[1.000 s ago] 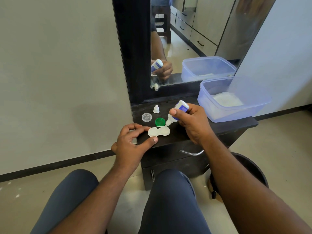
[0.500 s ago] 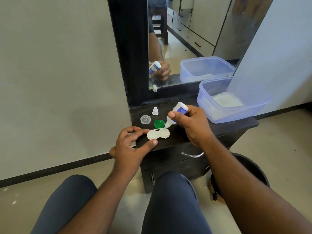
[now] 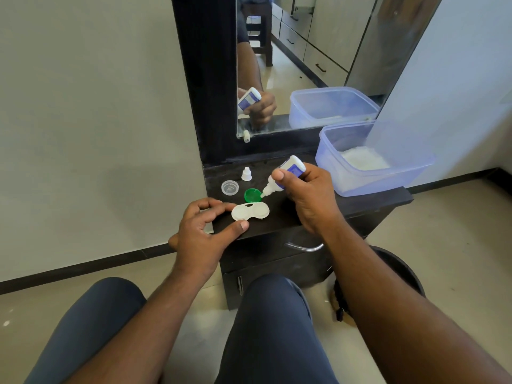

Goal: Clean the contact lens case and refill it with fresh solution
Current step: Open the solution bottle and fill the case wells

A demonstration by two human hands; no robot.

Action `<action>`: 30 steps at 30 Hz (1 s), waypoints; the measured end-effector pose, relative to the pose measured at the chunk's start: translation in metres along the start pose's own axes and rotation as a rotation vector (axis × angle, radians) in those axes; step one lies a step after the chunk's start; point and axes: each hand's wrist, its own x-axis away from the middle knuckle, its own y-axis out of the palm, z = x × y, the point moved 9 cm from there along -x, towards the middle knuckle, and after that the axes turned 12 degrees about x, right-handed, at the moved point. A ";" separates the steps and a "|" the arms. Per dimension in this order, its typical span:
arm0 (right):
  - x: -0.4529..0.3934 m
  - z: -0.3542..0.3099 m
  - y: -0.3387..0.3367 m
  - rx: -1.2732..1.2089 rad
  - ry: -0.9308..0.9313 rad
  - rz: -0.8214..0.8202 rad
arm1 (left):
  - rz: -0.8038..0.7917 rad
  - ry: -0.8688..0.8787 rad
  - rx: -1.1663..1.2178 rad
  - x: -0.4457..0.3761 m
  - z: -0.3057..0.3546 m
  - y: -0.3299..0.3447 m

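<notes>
White plastic, the lens case (image 3: 250, 212) is lying open near the front edge of the dark dresser top (image 3: 368, 202), its two wells facing up. The left hand (image 3: 199, 234) is steadying it, forefinger and thumb pinching the case's left end. The right hand (image 3: 307, 198) is gripping the solution bottle (image 3: 282, 177), fingers curled round it, and tilting it so the nozzle is pointing down toward the right-hand well, just above and behind the case. Whether drops are falling cannot be told.

The green cap (image 3: 252, 195) is lying just behind the case, the clear cap (image 3: 230, 187) and the bottle's small white cap (image 3: 246, 174) further back. A plastic tub (image 3: 415, 173) is standing to the right.

The refill step seems to be under way. Next the nozzle is likely needing to be centred over each well in turn, squeezing gently, without touching the rim.
</notes>
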 end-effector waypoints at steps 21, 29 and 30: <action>-0.003 0.005 0.007 0.144 0.028 -0.068 | -0.009 -0.020 0.028 -0.003 -0.005 0.000; -0.001 0.008 0.000 -0.013 0.097 -0.008 | -0.015 -0.029 0.019 -0.002 -0.005 0.000; 0.000 0.007 0.001 -0.016 0.100 -0.006 | -0.015 -0.028 0.017 -0.002 -0.005 0.000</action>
